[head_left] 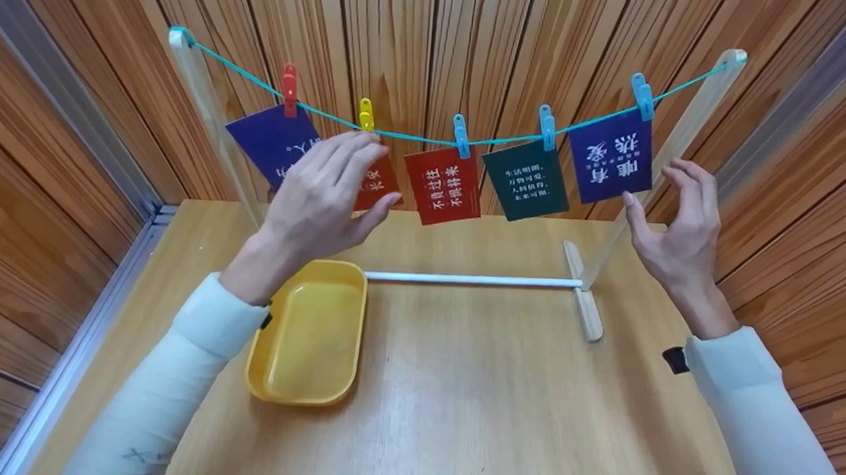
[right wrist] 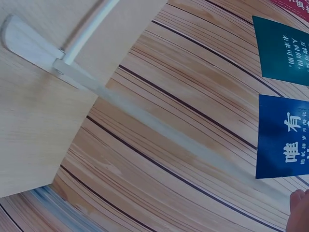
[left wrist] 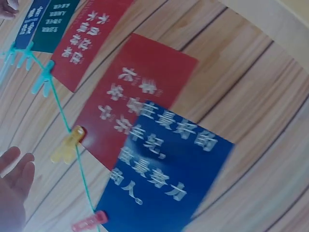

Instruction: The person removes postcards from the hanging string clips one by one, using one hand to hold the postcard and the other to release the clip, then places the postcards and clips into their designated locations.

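Several printed cards hang by clothespins from a green string. My left hand [head_left: 320, 189] is raised in front of the left purple-blue card [head_left: 269, 139] and a red card [head_left: 377, 181], partly hiding both in the head view. Its fingers are apart from the yellow clothespin [left wrist: 68, 145] in the left wrist view and hold nothing. On the right, my right hand [head_left: 684, 237] is beside the rightmost purple-blue card [head_left: 612, 157], thumb tip near its lower corner and fingers loosely bent next to the wooden post [head_left: 682, 135]. A light-blue clothespin [head_left: 642, 97] grips that card's top.
Between the hands hang a red card [head_left: 444, 188] and a dark green card [head_left: 526, 181]. A yellow tray [head_left: 358, 335] stands on the wooden table [head_left: 457, 413], under the left forearm. The rack's white crossbar [head_left: 471, 280] runs to a wooden foot [head_left: 589, 311]; wood panelling is behind.
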